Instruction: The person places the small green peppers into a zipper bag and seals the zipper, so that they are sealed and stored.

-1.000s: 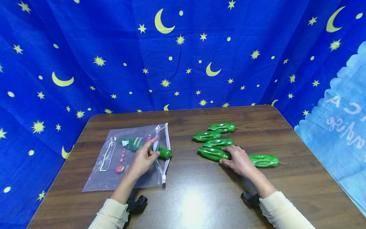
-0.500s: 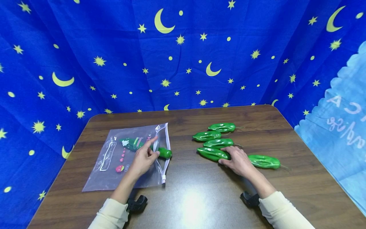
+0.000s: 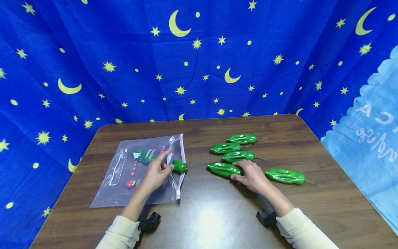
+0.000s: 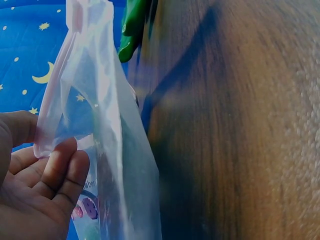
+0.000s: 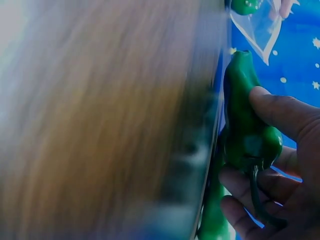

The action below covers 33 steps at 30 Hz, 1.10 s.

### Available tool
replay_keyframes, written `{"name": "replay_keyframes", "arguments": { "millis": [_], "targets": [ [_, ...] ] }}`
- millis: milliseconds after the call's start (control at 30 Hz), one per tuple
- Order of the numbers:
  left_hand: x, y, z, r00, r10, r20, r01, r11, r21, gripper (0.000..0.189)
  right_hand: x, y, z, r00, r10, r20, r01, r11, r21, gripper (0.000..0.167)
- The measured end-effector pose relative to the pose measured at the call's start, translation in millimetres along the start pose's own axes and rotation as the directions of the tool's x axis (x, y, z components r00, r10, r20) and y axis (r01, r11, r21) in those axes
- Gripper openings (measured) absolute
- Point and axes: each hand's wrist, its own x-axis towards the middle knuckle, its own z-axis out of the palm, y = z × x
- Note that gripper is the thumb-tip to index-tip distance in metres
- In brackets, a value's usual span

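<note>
My left hand [image 3: 155, 175] pinches the upper layer of a clear zip bag [image 3: 112, 197] at its mouth; the left wrist view shows thumb and fingers on the bag's pinkish edge [image 4: 46, 115]. Inside the bag lies a green pepper [image 3: 179, 166], its blunt end showing at the opening. My right hand [image 3: 252, 177] grips another green pepper [image 3: 222, 169] around its stem end, the tip pointing left toward the bag. Seen from the right wrist, the thumb [image 5: 272, 102] presses along the pepper's side and the stem hangs between the fingers.
Several more green peppers lie on the brown table [image 3: 205, 214]: one at the back [image 3: 240, 139], two just in front of it, and one lone pepper [image 3: 286, 176] right of my right hand. A blue curtain [image 3: 199, 62] with moons and stars surrounds the table.
My right hand has moved a little to the left with its pepper, away from the lone pepper on the right. The left hand and the bag have stayed in place.
</note>
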Motion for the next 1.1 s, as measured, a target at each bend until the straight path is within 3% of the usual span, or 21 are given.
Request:
{"name": "replay_keyframes", "arguments": {
  "millis": [433, 1100],
  "targets": [
    [-0.8, 1.6, -0.5, 1.0, 0.001, 0.002, -0.001, 1.0, -0.007, 0.062, 7.1, -18, 7, 0.998, -0.017, 0.053, 0.016, 1.0, 0.016, 0.045],
    [-1.5, 1.2, -1.2, 1.0, 0.004, -0.003, -0.004, 1.0, -0.009, 0.061, 19.1, -36, 11, 0.993, -0.111, 0.025, 0.111, 0.994, 0.011, 0.048]
  ]
}}
